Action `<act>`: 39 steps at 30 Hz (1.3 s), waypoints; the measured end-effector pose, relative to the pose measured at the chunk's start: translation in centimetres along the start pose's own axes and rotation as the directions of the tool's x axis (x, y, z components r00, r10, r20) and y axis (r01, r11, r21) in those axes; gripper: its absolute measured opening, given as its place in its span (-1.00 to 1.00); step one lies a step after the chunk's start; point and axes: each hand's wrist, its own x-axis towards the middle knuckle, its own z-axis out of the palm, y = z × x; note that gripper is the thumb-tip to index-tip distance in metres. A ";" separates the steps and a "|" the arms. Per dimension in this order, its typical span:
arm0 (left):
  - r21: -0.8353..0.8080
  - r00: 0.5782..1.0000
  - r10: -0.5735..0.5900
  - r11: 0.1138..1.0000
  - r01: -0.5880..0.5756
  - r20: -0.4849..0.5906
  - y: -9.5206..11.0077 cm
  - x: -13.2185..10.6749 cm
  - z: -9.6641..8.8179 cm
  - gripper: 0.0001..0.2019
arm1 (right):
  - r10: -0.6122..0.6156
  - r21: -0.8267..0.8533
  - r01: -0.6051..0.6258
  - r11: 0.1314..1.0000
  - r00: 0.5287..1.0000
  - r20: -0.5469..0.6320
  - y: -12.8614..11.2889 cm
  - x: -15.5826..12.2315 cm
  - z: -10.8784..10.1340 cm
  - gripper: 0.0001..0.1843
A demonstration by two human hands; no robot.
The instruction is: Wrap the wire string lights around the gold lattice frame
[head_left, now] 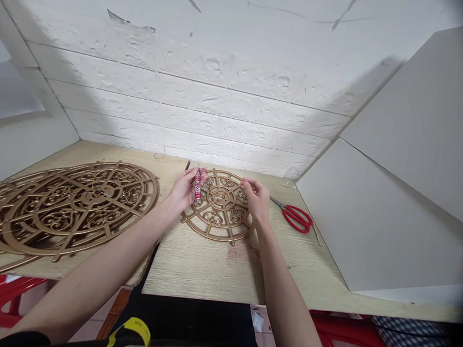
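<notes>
My left hand is closed around a small red patterned tube, held upright over the left edge of a small round gold fretwork disc. My right hand is closed in a pinch over the disc's right side, on a thin thread or wire that I can barely make out and that runs across the disc's middle. The disc lies flat on a pale wooden table.
Larger gold fretwork discs lie overlapped at the left on a second table. Red-handled scissors rest to the right of the small disc. A white brick-pattern wall stands behind, a white panel at the right. Red stools show below.
</notes>
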 end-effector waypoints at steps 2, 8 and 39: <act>-0.003 1.000 -0.003 1.000 0.003 0.002 0.0 0.0 -0.1 -0.84 | -0.011 -0.008 0.011 1.000 1.000 0.000 0.0 0.0 0.0 -0.71; 0.004 1.000 0.003 1.000 -0.003 -0.009 0.1 0.1 0.0 -0.85 | -0.082 -0.065 0.089 0.994 0.992 0.100 -0.2 -0.4 0.2 -0.78; -0.040 0.996 0.007 0.999 -0.011 -0.086 0.8 -0.3 0.6 -0.80 | -0.358 -0.245 0.535 0.809 0.778 0.516 -0.3 -2.1 2.3 -0.75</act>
